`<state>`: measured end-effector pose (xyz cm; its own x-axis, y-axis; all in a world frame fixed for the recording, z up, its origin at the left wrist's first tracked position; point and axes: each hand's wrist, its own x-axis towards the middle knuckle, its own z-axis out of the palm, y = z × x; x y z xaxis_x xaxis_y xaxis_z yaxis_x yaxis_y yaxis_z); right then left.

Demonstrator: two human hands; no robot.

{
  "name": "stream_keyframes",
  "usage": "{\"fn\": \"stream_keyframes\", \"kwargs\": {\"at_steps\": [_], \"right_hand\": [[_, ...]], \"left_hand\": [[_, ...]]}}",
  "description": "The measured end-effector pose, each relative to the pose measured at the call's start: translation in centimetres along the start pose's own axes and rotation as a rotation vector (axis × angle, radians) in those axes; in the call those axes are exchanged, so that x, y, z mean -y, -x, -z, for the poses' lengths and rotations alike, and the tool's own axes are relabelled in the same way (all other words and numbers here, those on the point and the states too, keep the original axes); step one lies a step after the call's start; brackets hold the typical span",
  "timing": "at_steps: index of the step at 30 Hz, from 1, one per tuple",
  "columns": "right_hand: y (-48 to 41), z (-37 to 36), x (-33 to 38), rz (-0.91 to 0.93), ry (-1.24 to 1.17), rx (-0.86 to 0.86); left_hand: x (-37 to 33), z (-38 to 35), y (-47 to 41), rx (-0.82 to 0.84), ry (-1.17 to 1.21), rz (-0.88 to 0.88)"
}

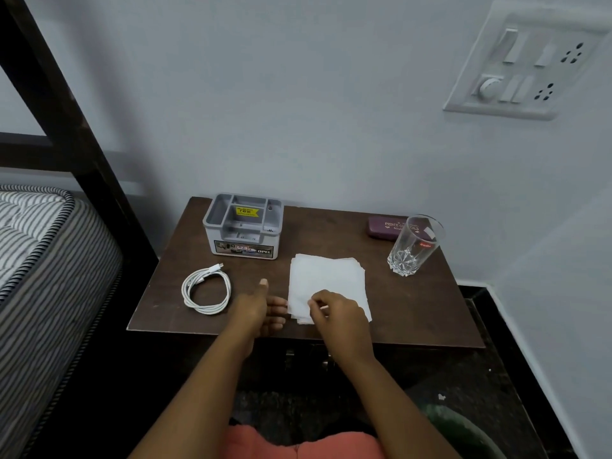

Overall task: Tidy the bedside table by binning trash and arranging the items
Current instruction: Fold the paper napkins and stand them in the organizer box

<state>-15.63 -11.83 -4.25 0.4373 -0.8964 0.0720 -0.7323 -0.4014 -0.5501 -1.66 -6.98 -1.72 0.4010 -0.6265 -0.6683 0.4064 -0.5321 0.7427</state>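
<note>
Your right hand [334,309] pinches the near edge of the stack of white paper napkins [326,279], while your left hand [261,309], fingers straight and thumb raised, touches its left side. The stack lies flat at the front middle of the bedside table [414,309], nearly square, edges roughly in line with the table's. A coiled white cable [206,289] lies left, a grey organiser box [243,226] behind, and a drinking glass [414,246] and maroon case [384,228] stand apart at right.

worktop [414,313]: dark brown wood
back: grey organiser box [242,226], maroon case [381,227], glass [414,246]
front: coiled white cable [206,290], white tissue stack [326,279]
</note>
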Motion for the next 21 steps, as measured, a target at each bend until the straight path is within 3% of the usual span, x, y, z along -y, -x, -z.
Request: {"fn": "stream_keyframes", "kwargs": {"at_steps": [4, 8, 11, 21], "right_hand": [[0.0, 0.3, -0.2, -0.053, -0.071, -0.01], [0.0, 0.1, -0.3, -0.043, -0.061, 0.004], [0.0, 0.0, -0.5, -0.034, -0.034, 0.008], [0.0, -0.1, -0.6, -0.024, 0.005, 0.01]], "left_hand": [[0.4, -0.9, 0.2, 0.007, -0.078, -0.017], [0.9, -1.1, -0.7, -0.113, -0.415, -0.108], [1.0, -1.3, -0.7, -0.14, -0.541, -0.123], [0.9, -1.1, -0.5, -0.107, -0.517, -0.065]]}}
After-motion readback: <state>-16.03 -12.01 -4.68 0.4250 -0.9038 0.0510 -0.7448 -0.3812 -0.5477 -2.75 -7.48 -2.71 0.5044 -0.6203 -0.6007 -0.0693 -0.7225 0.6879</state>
